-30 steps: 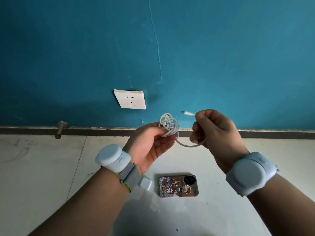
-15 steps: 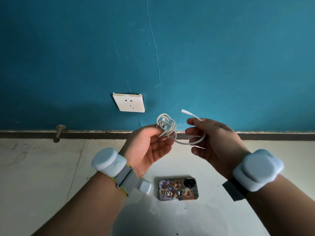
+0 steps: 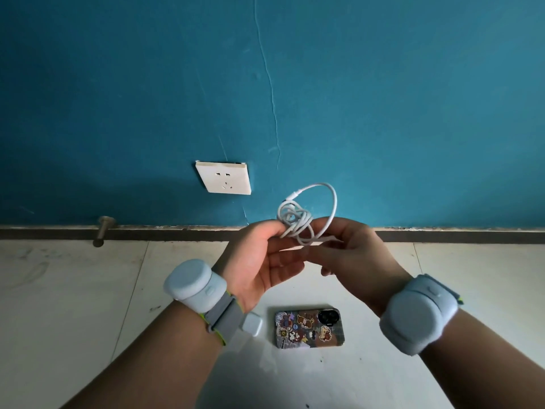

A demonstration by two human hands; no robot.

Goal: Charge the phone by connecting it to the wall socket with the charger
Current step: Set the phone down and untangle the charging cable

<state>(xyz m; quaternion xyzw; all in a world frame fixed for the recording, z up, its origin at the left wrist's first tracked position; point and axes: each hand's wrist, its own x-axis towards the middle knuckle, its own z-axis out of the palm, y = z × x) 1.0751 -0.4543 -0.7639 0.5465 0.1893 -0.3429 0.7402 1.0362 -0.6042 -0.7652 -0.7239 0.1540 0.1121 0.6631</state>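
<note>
A tangled white charging cable [image 3: 298, 222] hangs between both hands, in front of the blue wall. My left hand [image 3: 259, 261] pinches the tangled bundle between thumb and fingers, palm facing right. My right hand [image 3: 351, 255] holds a strand of the cable, and a loop with a connector end arcs above its fingers. The phone [image 3: 309, 329], back up in a sticker-covered case, lies on the floor below the hands. A white charger block [image 3: 252, 323] sits on the floor just left of the phone, partly behind my left wrist. The white wall socket [image 3: 224, 178] is on the wall, up and left of the hands.
A metal door stop [image 3: 103, 230] sticks out of the dark skirting at the left. The floor is pale tile with seams [image 3: 129, 290]. Both wrists wear grey-white bands.
My right hand has closed in on my left hand. The free connector end has swung up and left into a loop above the fingers.
</note>
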